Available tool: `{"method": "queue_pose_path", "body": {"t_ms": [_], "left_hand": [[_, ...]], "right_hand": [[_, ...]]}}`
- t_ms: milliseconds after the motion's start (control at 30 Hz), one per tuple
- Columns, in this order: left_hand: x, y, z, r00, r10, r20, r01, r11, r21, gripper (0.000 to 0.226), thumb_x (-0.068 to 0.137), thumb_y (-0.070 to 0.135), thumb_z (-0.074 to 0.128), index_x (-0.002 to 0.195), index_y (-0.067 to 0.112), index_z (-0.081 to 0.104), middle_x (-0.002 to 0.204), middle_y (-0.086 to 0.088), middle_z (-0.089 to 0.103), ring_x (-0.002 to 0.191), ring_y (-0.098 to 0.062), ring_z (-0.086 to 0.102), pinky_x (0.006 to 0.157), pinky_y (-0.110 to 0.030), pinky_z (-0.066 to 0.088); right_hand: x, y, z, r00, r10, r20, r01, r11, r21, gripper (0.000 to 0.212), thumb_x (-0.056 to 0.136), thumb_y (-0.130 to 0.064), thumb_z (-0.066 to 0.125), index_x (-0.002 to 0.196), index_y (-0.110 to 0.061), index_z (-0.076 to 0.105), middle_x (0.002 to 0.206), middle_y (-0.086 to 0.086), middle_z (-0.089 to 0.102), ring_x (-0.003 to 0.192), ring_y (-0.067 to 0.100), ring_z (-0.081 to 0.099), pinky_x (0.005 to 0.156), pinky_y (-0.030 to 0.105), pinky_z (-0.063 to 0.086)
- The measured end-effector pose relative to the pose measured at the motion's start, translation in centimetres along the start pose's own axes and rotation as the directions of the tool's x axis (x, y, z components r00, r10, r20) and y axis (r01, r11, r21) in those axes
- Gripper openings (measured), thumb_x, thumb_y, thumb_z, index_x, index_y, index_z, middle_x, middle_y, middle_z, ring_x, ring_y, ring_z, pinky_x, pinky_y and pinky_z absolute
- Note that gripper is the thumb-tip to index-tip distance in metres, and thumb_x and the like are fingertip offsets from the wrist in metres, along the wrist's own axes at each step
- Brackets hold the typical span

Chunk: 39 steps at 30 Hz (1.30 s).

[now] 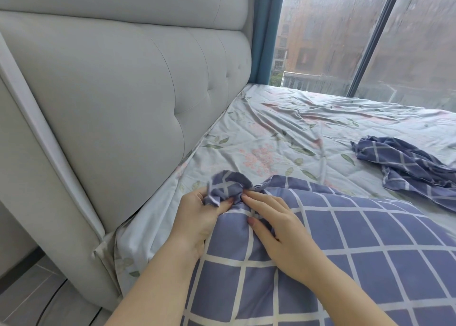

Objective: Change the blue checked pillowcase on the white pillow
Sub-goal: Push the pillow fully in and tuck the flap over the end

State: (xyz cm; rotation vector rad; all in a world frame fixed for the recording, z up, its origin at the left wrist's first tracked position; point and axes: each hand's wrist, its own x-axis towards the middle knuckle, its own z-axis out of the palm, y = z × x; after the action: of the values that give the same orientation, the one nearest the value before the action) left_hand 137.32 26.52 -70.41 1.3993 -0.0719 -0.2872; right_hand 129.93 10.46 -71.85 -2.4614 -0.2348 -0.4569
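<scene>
so the left hand [197, 217] pinches the bunched corner of the blue checked pillowcase [345, 251] between curled fingers while the right hand [278, 229] presses flat-fingered right beside them, probably to seat the hidden pillow into that corner

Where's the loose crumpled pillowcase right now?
In the head view, the crumpled pillowcase lies on the floral sheet at the right edge, beyond the covered pillow.
</scene>
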Motion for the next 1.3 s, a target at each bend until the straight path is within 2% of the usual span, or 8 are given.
{"method": "queue_pose_path", "body": {"t_ms": [200,400,633,800,933,1033,1133,1300], "left_hand": [[-0.1,-0.1,0.2,0.992,0.112,-0.050,-0.112,0.994,0.013,0.020,0.080,0.009,0.080,0.097,0.006,0.072,0.093,-0.011,0.076,0.093,-0.028,0.073,0.086,-0.042,0.059],[0.1,0.1,0.5,0.996,-0.049,-0.069,0.057,0.991,0.124,0.057,0.068,0.064,0.074,0.094,0.012,0.074,0.087,-0.004,0.077,0.085,-0.020,0.074,0.087,-0.043,0.058],[-0.2,0.1,0.0,0.999,-0.023,-0.039,0.027,0.995,0.094,0.011,0.085,0.020,0.076,0.093,0.012,0.077,0.088,-0.005,0.078,0.089,-0.021,0.074,0.083,-0.034,0.060],[-0.4,0.1,0.2,0.996,0.065,-0.057,-0.062,0.997,0.051,0.012,0.081,0.004,0.077,0.089,0.012,0.075,0.093,-0.011,0.076,0.091,-0.024,0.073,0.077,-0.027,0.060],[0.3,-0.4,0.3,0.988,0.036,-0.150,-0.024,0.996,0.082,0.052,0.066,0.041,0.089,0.094,0.001,0.071,0.093,-0.021,0.073,0.093,-0.035,0.071,0.087,-0.048,0.058],[0.7,-0.4,0.4,0.980,0.031,-0.195,0.026,0.958,0.285,0.063,0.074,0.064,0.072,0.086,0.003,0.070,0.083,-0.018,0.072,0.086,-0.034,0.070,0.085,-0.052,0.057],[1.0,-0.6,0.3,0.982,0.109,-0.153,-0.048,0.932,0.358,0.044,0.089,0.050,0.066,0.087,0.006,0.070,0.082,-0.015,0.072,0.085,-0.034,0.068,0.085,-0.051,0.055],[1.2,-0.7,-0.2,0.981,0.121,-0.153,-0.119,0.993,0.023,0.022,0.080,0.000,0.077,0.099,0.008,0.069,0.097,-0.017,0.074,0.094,-0.036,0.072,0.087,-0.049,0.058]], "right_hand": [[0.0,0.0,-0.2,1.000,-0.009,0.003,0.009,1.000,-0.004,0.041,0.102,-0.027,0.048,0.143,-0.031,0.047,0.141,-0.031,0.039,0.131,-0.020,0.022,0.108,0.004,0.018],[-0.2,0.0,0.1,1.000,0.002,0.019,-0.002,1.000,-0.011,0.044,0.102,-0.028,0.048,0.146,-0.032,0.043,0.146,-0.025,0.040,0.136,-0.010,0.026,0.110,0.007,0.018],[0.0,0.4,0.5,1.000,-0.005,0.024,0.006,1.000,-0.028,0.046,0.100,-0.039,0.040,0.145,-0.032,0.045,0.146,-0.025,0.039,0.136,-0.009,0.026,0.112,0.010,0.019],[0.1,0.3,0.7,1.000,0.003,0.018,-0.002,0.999,-0.041,0.046,0.099,-0.040,0.038,0.144,-0.031,0.047,0.146,-0.023,0.041,0.136,-0.006,0.027,0.114,0.014,0.021],[0.0,0.1,0.4,0.999,0.022,0.025,-0.022,0.999,-0.036,0.048,0.099,-0.041,0.038,0.146,-0.032,0.044,0.146,-0.024,0.040,0.137,-0.004,0.028,0.114,0.016,0.023],[-0.1,0.0,0.3,0.998,0.044,0.037,-0.041,0.997,-0.063,0.051,0.098,-0.049,0.034,0.146,-0.035,0.041,0.149,-0.025,0.038,0.139,-0.002,0.027,0.117,0.024,0.025],[-0.2,0.3,0.3,0.996,0.071,0.060,-0.064,0.993,-0.101,0.058,0.094,-0.057,0.024,0.147,-0.040,0.037,0.151,-0.026,0.034,0.141,-0.001,0.024,0.119,0.036,0.025],[-0.1,0.2,0.2,0.992,0.075,0.098,-0.061,0.988,-0.139,0.060,0.095,-0.063,0.015,0.150,-0.044,0.029,0.156,-0.026,0.023,0.138,-0.013,0.007,0.122,0.033,0.015]]}}
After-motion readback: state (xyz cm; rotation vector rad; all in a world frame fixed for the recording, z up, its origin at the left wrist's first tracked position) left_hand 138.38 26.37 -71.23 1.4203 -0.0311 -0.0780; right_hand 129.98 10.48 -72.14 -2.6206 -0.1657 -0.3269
